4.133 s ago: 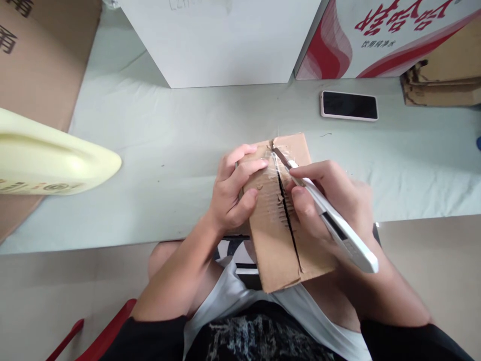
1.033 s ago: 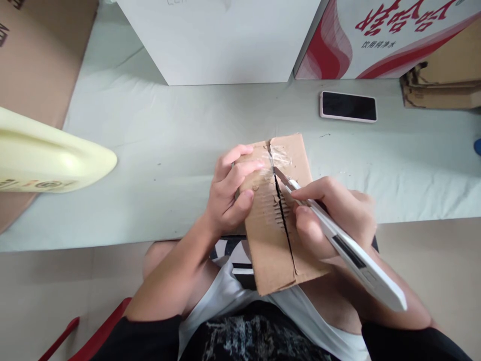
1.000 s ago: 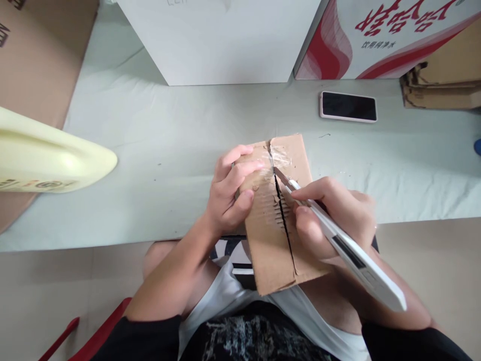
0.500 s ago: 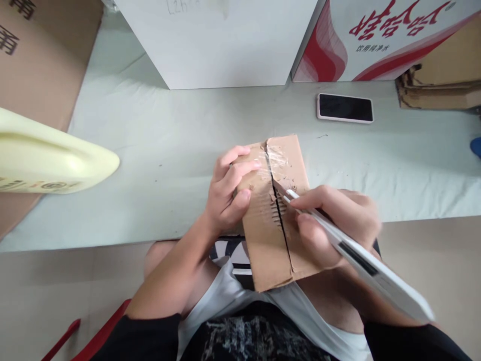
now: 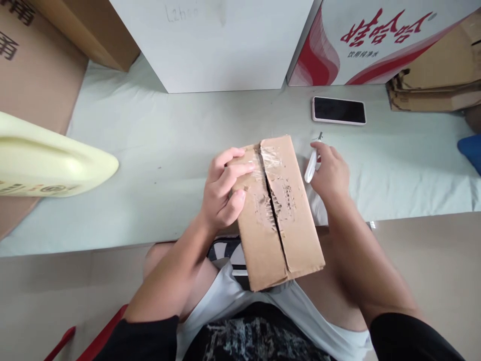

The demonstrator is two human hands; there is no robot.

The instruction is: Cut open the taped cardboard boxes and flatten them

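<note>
A small cardboard box (image 5: 300, 235) is tilted over the table's front edge, above my lap. A dark slit runs along its top seam, with torn cardboard around the middle and clear tape at the far end. My left hand (image 5: 225, 188) grips the box's left side, thumb and fingers pressed on its top. Right of the box, over the table, my right hand (image 5: 330, 170) is closed around a white utility knife (image 5: 311, 166). Only part of the knife shows between the fingers; its blade is hard to make out.
A phone (image 5: 338, 110) lies on the cloth-covered table (image 5: 180, 150). Behind stand a white box (image 5: 225, 50) and a red-and-white carton (image 5: 361, 65). Folded cardboard (image 5: 432, 95) is at the right. A pale yellow bottle (image 5: 56, 155) and a large brown carton (image 5: 48, 75) occupy the left.
My right hand has lifted the utility knife out of the box's seam and carried it right and away from me, onto the table side. My left hand stays on the box.
</note>
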